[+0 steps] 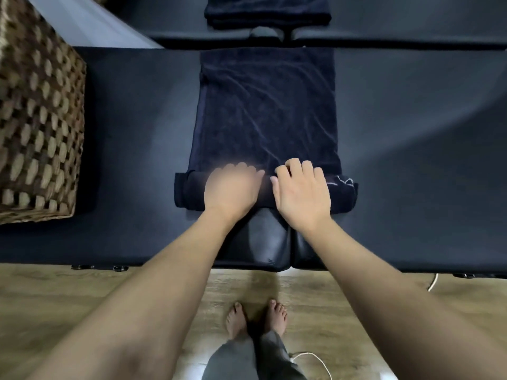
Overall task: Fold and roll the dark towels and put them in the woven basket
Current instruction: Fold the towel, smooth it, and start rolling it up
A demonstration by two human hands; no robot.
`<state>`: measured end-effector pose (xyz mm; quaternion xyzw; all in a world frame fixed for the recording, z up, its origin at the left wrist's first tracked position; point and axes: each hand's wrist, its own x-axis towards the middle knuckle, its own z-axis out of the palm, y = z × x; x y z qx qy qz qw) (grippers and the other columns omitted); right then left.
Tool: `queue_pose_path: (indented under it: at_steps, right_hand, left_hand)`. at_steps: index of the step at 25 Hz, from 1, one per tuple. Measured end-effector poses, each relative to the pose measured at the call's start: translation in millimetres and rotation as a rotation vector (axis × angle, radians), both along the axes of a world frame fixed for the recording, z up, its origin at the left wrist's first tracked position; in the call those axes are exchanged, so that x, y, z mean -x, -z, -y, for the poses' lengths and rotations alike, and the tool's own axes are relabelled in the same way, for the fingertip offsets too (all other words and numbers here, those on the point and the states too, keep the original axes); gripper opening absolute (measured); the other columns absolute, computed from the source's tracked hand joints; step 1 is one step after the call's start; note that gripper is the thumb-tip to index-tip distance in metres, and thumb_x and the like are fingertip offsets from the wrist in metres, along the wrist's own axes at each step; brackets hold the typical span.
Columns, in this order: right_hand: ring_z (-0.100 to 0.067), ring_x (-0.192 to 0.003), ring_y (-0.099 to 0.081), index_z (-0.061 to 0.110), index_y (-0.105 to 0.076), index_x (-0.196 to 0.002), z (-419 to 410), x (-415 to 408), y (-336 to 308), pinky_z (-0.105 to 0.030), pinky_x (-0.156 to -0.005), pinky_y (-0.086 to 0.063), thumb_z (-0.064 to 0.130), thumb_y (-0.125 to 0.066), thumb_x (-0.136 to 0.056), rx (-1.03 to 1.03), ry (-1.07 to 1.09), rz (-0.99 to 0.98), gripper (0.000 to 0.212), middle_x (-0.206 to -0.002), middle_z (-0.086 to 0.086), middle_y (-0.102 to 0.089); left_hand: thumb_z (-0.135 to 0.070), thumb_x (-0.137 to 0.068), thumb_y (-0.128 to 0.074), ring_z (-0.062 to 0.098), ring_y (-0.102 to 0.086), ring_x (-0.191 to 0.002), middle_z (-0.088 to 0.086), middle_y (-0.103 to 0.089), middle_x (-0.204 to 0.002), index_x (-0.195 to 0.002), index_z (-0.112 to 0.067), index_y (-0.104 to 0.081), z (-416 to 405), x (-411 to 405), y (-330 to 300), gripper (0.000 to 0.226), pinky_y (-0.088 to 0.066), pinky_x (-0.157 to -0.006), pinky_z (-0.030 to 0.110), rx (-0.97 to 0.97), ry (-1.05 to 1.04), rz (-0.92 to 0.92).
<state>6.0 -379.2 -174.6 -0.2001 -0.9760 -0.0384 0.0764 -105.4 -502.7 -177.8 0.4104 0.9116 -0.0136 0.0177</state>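
A dark navy towel (266, 105) lies folded lengthwise on the black padded table (411, 133), its near end wound into a thick roll (189, 193). My left hand (231, 187) and my right hand (301, 190) lie side by side on top of the roll, fingers curled over its far side. The left hand is blurred. The woven basket (38, 119) stands on the table at the far left, its inside hidden. More folded dark towels (267, 12) are stacked on a second table behind.
The table's near edge runs across the view, with a split face cushion (270, 242) just below my hands. A wooden floor (82, 297), my bare feet and a white cable (315, 360) lie below it.
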Motion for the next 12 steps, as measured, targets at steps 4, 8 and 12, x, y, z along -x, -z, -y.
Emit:
queue_pose_path:
  at_steps: [4,8,12]
  right_hand:
    - [-0.032,-0.075,-0.051,0.014,-0.058,-0.087,9,7,5,-0.046,-0.072,-0.039,0.032,-0.043,-0.101,-0.04,0.054,-0.049,0.027,-0.086,-0.007,-0.059]
    - [-0.03,-0.056,-0.054,0.014,-0.056,-0.073,-14,34,0,-0.039,-0.06,-0.038,0.031,-0.044,-0.102,-0.042,0.016,-0.01,0.035,-0.061,-0.004,-0.059]
    - [-0.033,-0.073,-0.063,0.015,-0.056,-0.085,-31,60,-7,-0.04,-0.066,-0.032,0.034,-0.029,-0.107,0.181,0.033,0.229,0.039,-0.078,-0.007,-0.07]
  left_hand:
    - [-0.048,-0.103,-0.015,0.026,-0.055,-0.067,0.001,-0.069,-0.082,-0.076,-0.026,-0.062,-17,23,-1,0.059,-0.03,-0.062,0.036,0.044,-0.074,0.138]
    - [-0.044,-0.104,-0.022,0.029,-0.061,-0.077,0.001,-0.066,-0.083,-0.078,-0.023,-0.062,-16,17,-7,0.051,-0.033,-0.065,0.038,-0.071,-0.111,0.07]
    - [-0.042,-0.103,-0.028,0.026,-0.055,-0.084,-0.001,-0.063,-0.096,-0.099,-0.02,-0.066,-2,-1,-3,0.044,-0.039,-0.075,0.041,-0.081,-0.042,0.011]
